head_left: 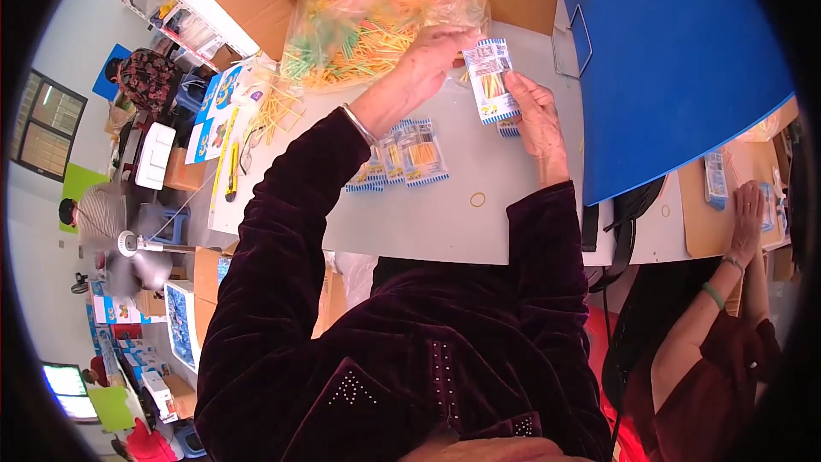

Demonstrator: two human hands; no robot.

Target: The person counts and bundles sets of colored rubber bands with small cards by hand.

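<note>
My right hand [539, 115] grips a small clear packet [490, 85] with blue-striped ends, thumb on its front; thin sticks show through its window. At the packet's upper left corner, the fingers of my left hand [432, 56] are pinched together on its edge. Below my left wrist, several similar packets [421, 154] lie overlapping on the white table [402, 227]. Part of another packet [508, 127] shows beside my right hand, mostly hidden. A rubber band [477, 199] lies nearer the table's front edge.
An open cardboard box [265, 2] holds a plastic bag [385, 0] of coloured sticks. Loose sticks [275, 111], glasses [250, 144] and a yellow cutter [232, 173] lie left. A blue panel [676, 60] stands right; beyond it is a co-worker's hand [747, 218].
</note>
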